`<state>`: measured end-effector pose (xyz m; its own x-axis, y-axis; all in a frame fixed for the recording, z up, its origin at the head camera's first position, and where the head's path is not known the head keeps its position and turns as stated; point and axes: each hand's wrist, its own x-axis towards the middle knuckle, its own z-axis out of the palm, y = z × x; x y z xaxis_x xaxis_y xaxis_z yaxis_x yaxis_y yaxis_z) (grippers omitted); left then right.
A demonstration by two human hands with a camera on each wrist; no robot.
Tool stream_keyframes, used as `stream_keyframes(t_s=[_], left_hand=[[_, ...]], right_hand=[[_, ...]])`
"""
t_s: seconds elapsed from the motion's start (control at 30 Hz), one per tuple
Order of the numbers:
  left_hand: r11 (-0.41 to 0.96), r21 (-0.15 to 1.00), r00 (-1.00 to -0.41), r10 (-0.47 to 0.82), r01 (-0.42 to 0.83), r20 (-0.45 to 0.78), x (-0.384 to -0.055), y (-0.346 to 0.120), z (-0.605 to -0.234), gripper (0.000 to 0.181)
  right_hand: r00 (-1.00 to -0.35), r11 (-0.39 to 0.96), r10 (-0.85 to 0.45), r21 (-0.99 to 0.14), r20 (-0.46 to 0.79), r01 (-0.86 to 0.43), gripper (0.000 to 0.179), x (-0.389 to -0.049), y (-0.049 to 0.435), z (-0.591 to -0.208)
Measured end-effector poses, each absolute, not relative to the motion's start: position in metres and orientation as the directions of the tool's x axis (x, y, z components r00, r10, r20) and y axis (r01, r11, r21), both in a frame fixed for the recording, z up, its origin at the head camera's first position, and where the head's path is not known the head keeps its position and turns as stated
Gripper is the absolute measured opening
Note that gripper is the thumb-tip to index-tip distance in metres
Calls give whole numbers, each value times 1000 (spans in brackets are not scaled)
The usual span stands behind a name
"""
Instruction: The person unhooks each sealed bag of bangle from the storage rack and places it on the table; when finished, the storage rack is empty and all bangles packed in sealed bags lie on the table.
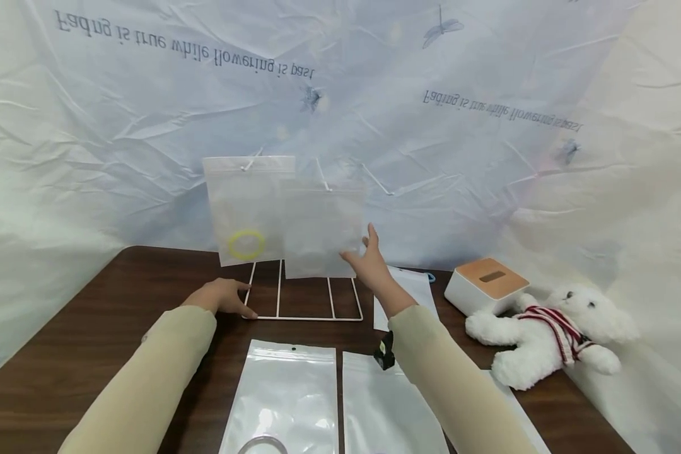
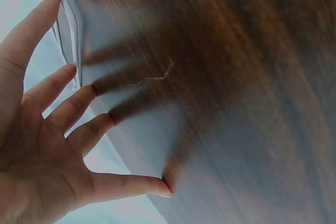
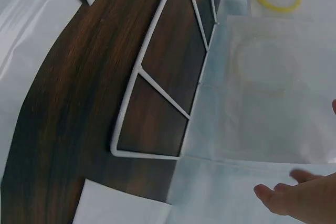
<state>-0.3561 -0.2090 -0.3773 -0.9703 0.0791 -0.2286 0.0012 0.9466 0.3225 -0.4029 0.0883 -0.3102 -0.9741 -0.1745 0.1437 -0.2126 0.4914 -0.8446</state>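
A white wire rack (image 1: 303,318) stands on the brown table. From one of its upper prongs hangs a translucent bag (image 1: 244,198) with a yellow ring (image 1: 232,244) inside. A second translucent bag (image 1: 323,233) hangs beside it, overlapping it; a faint round shape shows inside in the right wrist view. My left hand (image 1: 220,296) rests at the rack's front left corner, fingers spread and fingertips down on the table and against the wire. Beside the second bag's right edge is my right hand (image 1: 371,268), its fingers extended, apart from the bag in the right wrist view.
Silvery zip bags (image 1: 286,391) lie along the front of the table, one with a clear ring (image 1: 263,439). Behind the right forearm lies another white bag (image 1: 414,287) near a blue loop. A white box with a wooden lid (image 1: 488,277) and a teddy bear (image 1: 550,334) sit at the right.
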Motion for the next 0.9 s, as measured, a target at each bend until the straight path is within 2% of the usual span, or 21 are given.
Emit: stream_keyframes(t_s=[0.17, 0.37, 0.47, 0.67, 0.9], left_hand=[[945, 327, -969, 87, 7, -230, -356, -205, -378, 88], [947, 322, -969, 87, 7, -233, -357, -206, -375, 88], [948, 319, -968, 89, 10, -234, -356, -207, -375, 88], [947, 321, -967, 90, 9, -240, -357, -208, -377, 89], [947, 321, -966, 84, 1, -245, -357, -209, -377, 89]], right_hand=[[-985, 426, -120, -889, 126, -166, 78, -403, 90, -320], [-980, 439, -111, -876, 165, -197, 43, -393, 90, -340], [-976, 413, -117, -885, 182, -215, 31, -385, 89, -346], [-967, 368, -129, -895, 221, -254, 23, -364, 88, -349], [-945, 269, -210, -914, 250, -302, 19, -339, 87, -348]])
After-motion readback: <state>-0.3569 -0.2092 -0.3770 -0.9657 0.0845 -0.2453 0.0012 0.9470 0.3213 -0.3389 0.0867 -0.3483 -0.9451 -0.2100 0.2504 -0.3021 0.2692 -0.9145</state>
